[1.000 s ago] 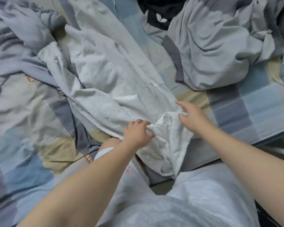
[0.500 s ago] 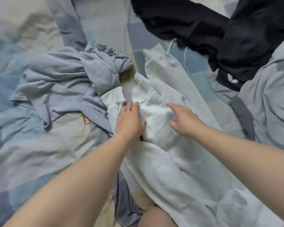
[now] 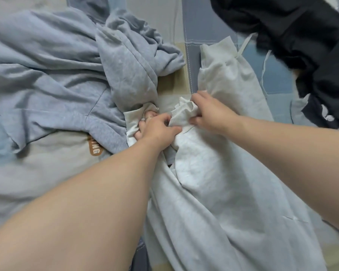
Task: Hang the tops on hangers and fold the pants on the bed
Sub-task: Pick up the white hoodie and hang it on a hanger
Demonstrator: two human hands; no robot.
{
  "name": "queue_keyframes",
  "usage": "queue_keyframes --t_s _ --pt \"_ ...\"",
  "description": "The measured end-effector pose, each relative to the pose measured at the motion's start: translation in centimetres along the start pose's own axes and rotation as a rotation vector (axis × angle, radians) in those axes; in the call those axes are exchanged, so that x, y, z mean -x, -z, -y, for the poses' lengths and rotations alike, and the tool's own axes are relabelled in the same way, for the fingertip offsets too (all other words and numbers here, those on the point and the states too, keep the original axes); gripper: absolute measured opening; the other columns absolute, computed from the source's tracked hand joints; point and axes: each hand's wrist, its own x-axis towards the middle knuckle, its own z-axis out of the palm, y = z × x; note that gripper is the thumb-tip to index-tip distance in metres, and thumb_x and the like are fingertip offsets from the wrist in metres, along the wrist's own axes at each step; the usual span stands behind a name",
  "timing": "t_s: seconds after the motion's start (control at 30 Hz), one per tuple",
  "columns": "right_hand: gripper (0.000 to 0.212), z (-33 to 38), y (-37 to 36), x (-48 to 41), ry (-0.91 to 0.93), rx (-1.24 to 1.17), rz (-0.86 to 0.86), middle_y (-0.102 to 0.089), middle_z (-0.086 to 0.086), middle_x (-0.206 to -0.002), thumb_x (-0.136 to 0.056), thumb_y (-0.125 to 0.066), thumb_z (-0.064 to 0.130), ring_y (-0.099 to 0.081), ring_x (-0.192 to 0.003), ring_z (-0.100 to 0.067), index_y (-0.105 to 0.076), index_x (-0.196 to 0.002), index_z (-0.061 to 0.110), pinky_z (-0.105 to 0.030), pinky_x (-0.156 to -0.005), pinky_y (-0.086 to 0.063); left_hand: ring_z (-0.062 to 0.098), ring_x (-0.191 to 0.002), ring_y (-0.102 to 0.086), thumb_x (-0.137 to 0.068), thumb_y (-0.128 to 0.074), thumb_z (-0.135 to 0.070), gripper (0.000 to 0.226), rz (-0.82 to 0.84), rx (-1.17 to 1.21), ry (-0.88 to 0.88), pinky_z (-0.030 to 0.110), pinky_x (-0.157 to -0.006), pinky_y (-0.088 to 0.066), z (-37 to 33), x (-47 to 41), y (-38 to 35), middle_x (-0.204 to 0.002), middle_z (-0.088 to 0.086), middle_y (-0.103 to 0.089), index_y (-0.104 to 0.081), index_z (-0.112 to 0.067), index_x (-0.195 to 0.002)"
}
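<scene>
Both sets of fingers are clenched on cloth: the left hand (image 3: pixel 157 128) bunches 1 white edge, and the right hand (image 3: pixel 211 114) pinches the ribbed cuff (image 3: pixel 184 112) just beside it. Pretty sure both bits belong to the white pants (image 3: pixel 213 173), but it's blurry. They lie lengthwise on the bed (image 3: pixel 204 20), drawstring waist (image 3: pixel 223 55) far, legs running back toward the person, between the blue hoodie (image 3: pixel 57 75) and black garment (image 3: pixel 301 36).

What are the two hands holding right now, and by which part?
Both grip the white garment: the left hand clutches one bunched end of it, and the right hand pinches the ribbed edge beside it.
</scene>
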Motion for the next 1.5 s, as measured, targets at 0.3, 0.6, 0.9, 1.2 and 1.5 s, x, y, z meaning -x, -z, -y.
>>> queue_keyframes --t_s 0.3,0.6,0.9,1.2,1.5 --pt "0.025 -2.4 1.6 1.3 -0.159 -0.252 -0.086 -0.057 -0.002 -0.080 -0.089 -0.068 0.017 -0.055 -0.081 -0.026 -0.048 -0.074 0.020 -0.031 -0.066 -0.036 0.027 -0.131 -0.033 -0.079 -0.071 -0.054 0.016 0.025 0.015 -0.006 0.042 -0.110 -0.027 -0.1 0.0 0.8 -0.120 -0.011 -0.038 -0.056 -0.057 -0.082" --pt "0.026 1.1 -2.3 14.1 -0.386 -0.747 -0.209 -0.046 -0.001 -0.063 -0.080 -0.062 0.003 -0.043 -0.062 -0.016 -0.044 -0.066 0.016 -0.032 -0.057 -0.031 0.029 -0.125 -0.047 -0.084 -0.070 -0.042 0.016 0.066 -0.106 -0.145 0.046 -0.109 -0.037 -1.4 4.2 -0.3 -0.127 -0.007 -0.057 -0.065 -0.041 -0.099" --pt "0.036 1.1 -1.4 35.3 -0.410 -0.949 -0.383 -0.032 0.011 -0.059 -0.083 -0.064 -0.003 -0.029 -0.056 -0.006 -0.041 -0.062 0.016 -0.023 -0.051 -0.022 0.006 -0.078 -0.057 -0.097 -0.055 -0.033 0.005 0.072 0.356 -0.207 0.030 -0.069 -0.043 -1.0 27.2 -7.5 -0.087 -0.015 -0.062 -0.056 -0.029 -0.101" --pt "0.033 1.3 2.4 58.2 -0.239 -1.207 -0.544 -0.034 0.009 -0.061 -0.077 -0.072 0.014 -0.033 -0.061 -0.007 -0.042 -0.063 0.020 -0.024 -0.055 -0.027 0.000 -0.069 -0.054 -0.096 -0.057 -0.033 0.011 -0.072 0.423 -0.452 0.013 -0.064 -0.039 -6.7 48.8 -8.1 -0.074 -0.018 -0.061 -0.061 -0.030 -0.086" --pt "0.037 2.2 12.2 75.2 -0.084 -1.126 -0.571 -0.041 0.003 -0.067 -0.078 -0.073 -0.010 -0.036 -0.058 -0.002 -0.044 -0.077 0.013 -0.017 -0.056 -0.031 0.004 -0.067 -0.048 -0.093 -0.049 -0.045 0.014 -0.230 0.599 -0.488 0.028 -0.065 -0.037 -13.2 68.2 -7.9 -0.073 -0.014 -0.057 -0.055 -0.037 -0.082"
